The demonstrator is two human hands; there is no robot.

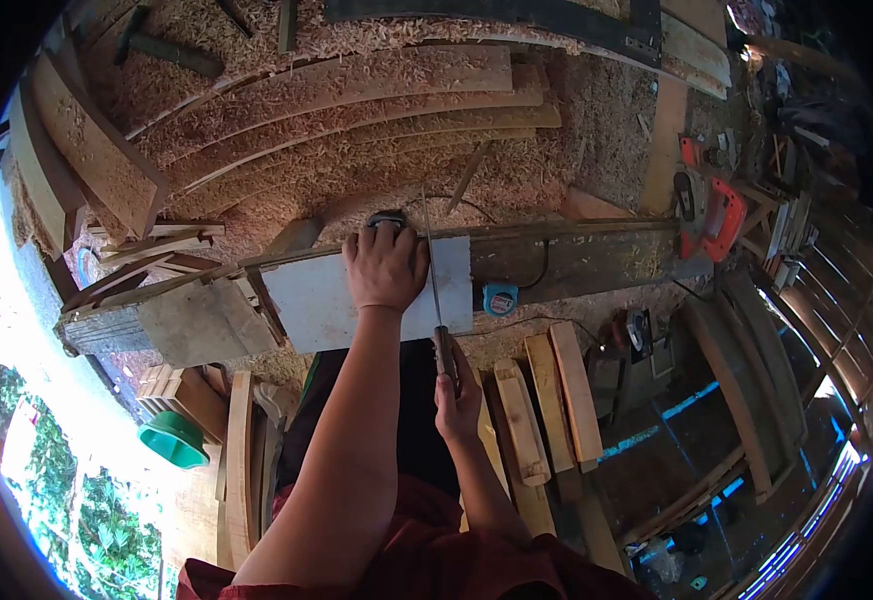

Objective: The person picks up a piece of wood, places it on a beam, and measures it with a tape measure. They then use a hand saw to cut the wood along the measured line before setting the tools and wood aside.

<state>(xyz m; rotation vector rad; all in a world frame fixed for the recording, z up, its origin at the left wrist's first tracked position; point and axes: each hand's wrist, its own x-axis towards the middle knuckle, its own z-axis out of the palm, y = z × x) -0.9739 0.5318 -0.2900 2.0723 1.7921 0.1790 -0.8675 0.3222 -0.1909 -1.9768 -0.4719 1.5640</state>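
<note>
A white board (322, 300) lies across a long wooden bench beam. My left hand (387, 268) presses on it from above, its fingers bent over the far edge beside a small dark object (387, 217) that I cannot make out. My right hand (457, 395) is closed around the handle of a handsaw (436, 285). The blade, seen edge-on, crosses the board just right of my left hand and runs past its far edge. A teal tape measure (500, 299) sits right of the board.
Curved planks (357, 85) lie among wood shavings beyond the beam (597, 255). A red power tool (724, 220) rests at the beam's right end. Near me are cut timber blocks (577, 390), a green bowl-like container (174, 440) and a hammer (172, 52) at the far left.
</note>
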